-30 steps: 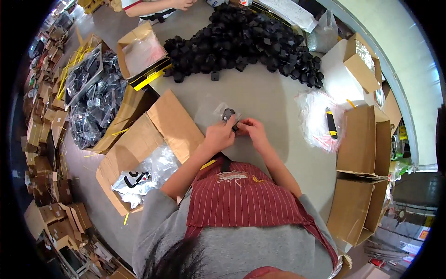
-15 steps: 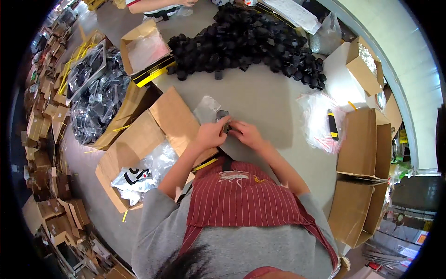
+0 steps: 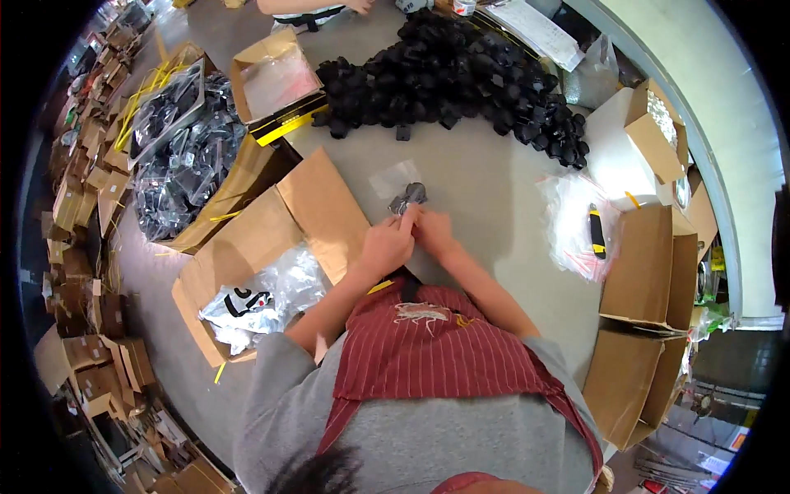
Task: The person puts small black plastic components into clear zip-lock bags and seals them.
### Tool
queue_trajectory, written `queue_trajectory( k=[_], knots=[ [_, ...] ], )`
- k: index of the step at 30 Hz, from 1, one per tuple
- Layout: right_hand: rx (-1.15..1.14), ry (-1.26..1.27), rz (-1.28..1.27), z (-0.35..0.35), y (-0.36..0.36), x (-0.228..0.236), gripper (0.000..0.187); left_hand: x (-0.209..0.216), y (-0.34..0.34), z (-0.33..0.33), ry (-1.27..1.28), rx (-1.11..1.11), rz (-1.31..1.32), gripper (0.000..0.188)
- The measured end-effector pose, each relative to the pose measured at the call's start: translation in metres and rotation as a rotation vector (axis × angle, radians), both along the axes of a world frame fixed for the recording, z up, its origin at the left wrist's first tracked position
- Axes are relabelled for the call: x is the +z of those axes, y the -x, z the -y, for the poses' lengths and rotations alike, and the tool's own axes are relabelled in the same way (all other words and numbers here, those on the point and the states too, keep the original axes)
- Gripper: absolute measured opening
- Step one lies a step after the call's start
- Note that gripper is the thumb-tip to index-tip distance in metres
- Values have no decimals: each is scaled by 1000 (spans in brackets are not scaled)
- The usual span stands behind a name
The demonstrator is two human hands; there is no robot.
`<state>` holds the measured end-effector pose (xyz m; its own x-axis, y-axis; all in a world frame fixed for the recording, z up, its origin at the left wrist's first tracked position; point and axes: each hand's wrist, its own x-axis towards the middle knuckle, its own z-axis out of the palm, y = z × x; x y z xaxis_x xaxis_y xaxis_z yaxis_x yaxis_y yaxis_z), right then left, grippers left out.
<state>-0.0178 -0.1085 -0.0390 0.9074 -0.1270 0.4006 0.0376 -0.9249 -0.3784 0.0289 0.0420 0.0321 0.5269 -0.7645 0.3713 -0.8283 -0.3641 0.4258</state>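
Both my hands are together over the grey table, just beyond my red striped apron. Between the fingertips is a small dark grey part [image 3: 410, 196] with a rounded end, sticking out on the far side; its exact kind is not clear. My left hand [image 3: 388, 247] is closed, its thumb and forefinger at the near end of the part. My right hand [image 3: 434, 234] is closed beside it, fingers curled against the same part and partly hidden. A small clear plastic bag [image 3: 392, 178] lies on the table just beyond the part.
A big heap of black pieces [image 3: 461, 74] spreads across the far table. On the left are an open carton [image 3: 321, 206] with plastic and a box of bagged parts [image 3: 185, 177]. To the right lie clear bags [image 3: 564, 222], a yellow-black cutter [image 3: 597, 230] and open cartons [image 3: 638, 272]. A co-worker's arm [image 3: 309, 6] shows far off.
My fingers have shifted round the dark part, and more of it now shows beyond them. The clear bag lies flatter past it. The whole view has shifted slightly.
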Motion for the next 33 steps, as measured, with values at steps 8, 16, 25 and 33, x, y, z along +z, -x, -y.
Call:
queue_trajectory(
  k=[8,16,25,33],
  knots=[
    [14,299,-27,-7,52,48,36,-20,-10,-8,-29,218,96,21],
    [228,-25,-155,-13,61,30,51,4,-1,11,-25,195,178,31],
    [98,181,-127,-16,63,45,61,-6,0,21,110,116,172,39],
    [218,212,-232,-7,60,31,58,0,1,20,-46,169,62,34]
  ],
)
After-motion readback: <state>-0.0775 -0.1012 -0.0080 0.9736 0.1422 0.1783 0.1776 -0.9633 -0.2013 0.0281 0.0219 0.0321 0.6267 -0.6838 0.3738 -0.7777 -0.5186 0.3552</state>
